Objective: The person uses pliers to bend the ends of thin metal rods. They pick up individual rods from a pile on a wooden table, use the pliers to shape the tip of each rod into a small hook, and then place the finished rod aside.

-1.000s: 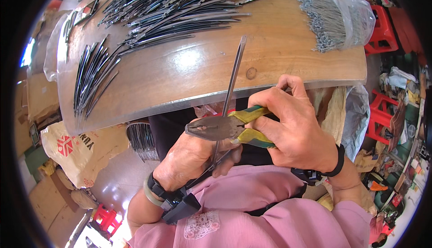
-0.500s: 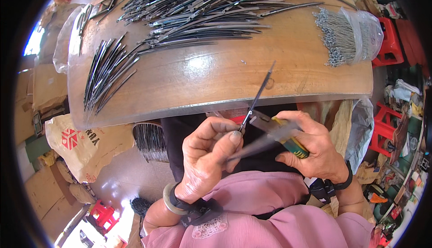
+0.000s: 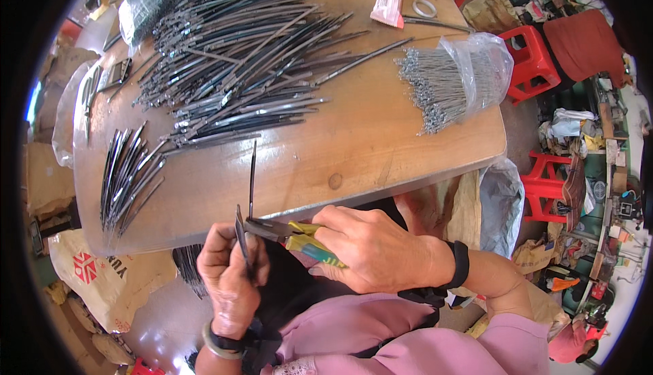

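Observation:
My left hand (image 3: 233, 266) is closed on a short dark metal strip (image 3: 241, 235), which sticks up between thumb and fingers. In my right hand (image 3: 371, 249) are pliers with yellow and green handles (image 3: 309, 247), their dark jaws (image 3: 269, 228) pointing left toward my left fingers. A long thin black strip (image 3: 253, 174) stands nearly upright at the jaw tips, its upper end over the table edge. Whether the jaws grip it or only touch it I cannot tell. Both hands are in front of the near table edge, above my lap.
A big heap of black strips (image 3: 224, 55) covers the wooden table's (image 3: 388, 130) far left, with a smaller bunch (image 3: 126, 181) nearer. On the right lies a bundle of grey wires (image 3: 435, 89) in clear plastic. A pink packet (image 3: 388, 2) and white ring (image 3: 424, 9) lie behind. Red stools (image 3: 530, 62) stand right.
The view has shifted, so the table sits lower and tilted. My hands are farther left in it. The long strip, slanted before, now stands nearly upright, and the pliers are no longer blurred.

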A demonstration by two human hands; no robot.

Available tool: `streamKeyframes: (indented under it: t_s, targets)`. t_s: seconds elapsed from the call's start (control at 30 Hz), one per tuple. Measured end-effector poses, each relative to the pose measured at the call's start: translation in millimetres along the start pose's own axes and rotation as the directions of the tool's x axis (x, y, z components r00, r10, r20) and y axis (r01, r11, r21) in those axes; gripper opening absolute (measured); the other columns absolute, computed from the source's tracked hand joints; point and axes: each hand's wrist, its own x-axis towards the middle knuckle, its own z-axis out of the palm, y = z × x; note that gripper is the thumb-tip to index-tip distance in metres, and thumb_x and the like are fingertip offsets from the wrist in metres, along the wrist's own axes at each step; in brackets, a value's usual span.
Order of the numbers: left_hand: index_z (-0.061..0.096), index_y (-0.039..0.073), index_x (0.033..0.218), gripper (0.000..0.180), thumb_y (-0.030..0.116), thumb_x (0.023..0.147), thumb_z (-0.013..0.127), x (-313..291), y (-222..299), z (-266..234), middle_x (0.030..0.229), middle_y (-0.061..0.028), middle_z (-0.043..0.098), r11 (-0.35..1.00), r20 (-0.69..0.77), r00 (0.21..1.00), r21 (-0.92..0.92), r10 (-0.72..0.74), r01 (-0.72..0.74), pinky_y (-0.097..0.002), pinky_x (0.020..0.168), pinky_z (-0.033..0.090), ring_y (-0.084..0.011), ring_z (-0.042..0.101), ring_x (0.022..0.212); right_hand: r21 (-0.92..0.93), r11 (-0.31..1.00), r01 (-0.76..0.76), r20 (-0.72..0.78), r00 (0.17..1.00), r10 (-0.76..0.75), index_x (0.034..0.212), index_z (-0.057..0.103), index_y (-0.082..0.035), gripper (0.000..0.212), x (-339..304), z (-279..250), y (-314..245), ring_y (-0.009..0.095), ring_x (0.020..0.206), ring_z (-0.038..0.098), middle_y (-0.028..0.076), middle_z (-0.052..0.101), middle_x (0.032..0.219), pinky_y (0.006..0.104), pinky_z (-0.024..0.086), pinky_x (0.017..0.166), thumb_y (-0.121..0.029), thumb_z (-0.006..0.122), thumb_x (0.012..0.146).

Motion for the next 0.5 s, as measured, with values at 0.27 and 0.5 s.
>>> streamKeyframes:
  t_s: [0.27,0.5]
  targets:
    - [0.057,0.003,0.100,0.008,0.010,0.097,0.056,23,46,-130,0.072,-0.0011,0.055,0.866,-0.308,0.895,0.478,0.321,-0.146,-0.0178,0.045,0.033,-0.0055,0.045,0.050,-0.424,0.871,-0.248,-0.322,0.940,0.111,0.100,0.064,0.002,0.025,3,-98,68,0.035,0.084,0.061,0.016,0.059,0.100,0.0418,0.052,0.071,0.000,0.064,0.074]
    - [0.060,-0.003,0.116,0.032,0.006,0.086,0.065,28,67,-94,0.099,-0.0111,0.064,0.327,0.106,0.892,0.906,0.438,-0.268,-0.0311,0.084,0.047,-0.0226,0.062,0.091,-0.723,0.682,-0.109,-0.164,0.986,-0.016,0.084,0.057,0.003,0.026,10,-116,88,0.035,0.096,0.058,0.017,0.057,0.108,0.0413,0.051,0.080,0.006,0.062,0.059]
